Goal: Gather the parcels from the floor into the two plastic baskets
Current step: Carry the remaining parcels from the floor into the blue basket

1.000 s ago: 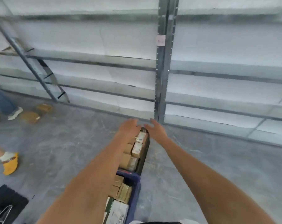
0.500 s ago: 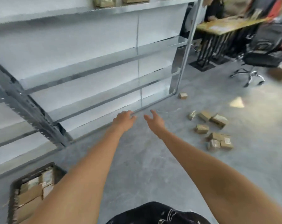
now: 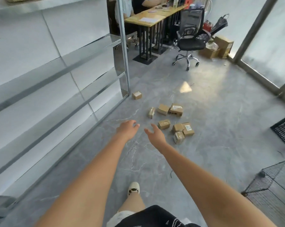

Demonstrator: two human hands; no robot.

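Several small brown cardboard parcels lie scattered on the grey floor ahead, among them one (image 3: 164,124) closest to my hands, a labelled one (image 3: 188,129) and a lone one (image 3: 137,95) by the shelf post. My left hand (image 3: 127,130) and my right hand (image 3: 155,135) are stretched out in front of me, both empty with relaxed fingers, short of the parcels. A black plastic basket (image 3: 284,131) stands at the right edge. The filled baskets are out of view.
Metal shelving (image 3: 56,82) runs along my left. A wooden desk (image 3: 152,18), a black office chair (image 3: 190,38) and cardboard boxes (image 3: 220,46) stand at the back. A black wire cage (image 3: 272,185) sits at the lower right. My foot (image 3: 133,188) is below.
My view has swung right, from the filled baskets by the shelves to the parcels on the floor. Both hands left the basket and stay outstretched and empty.
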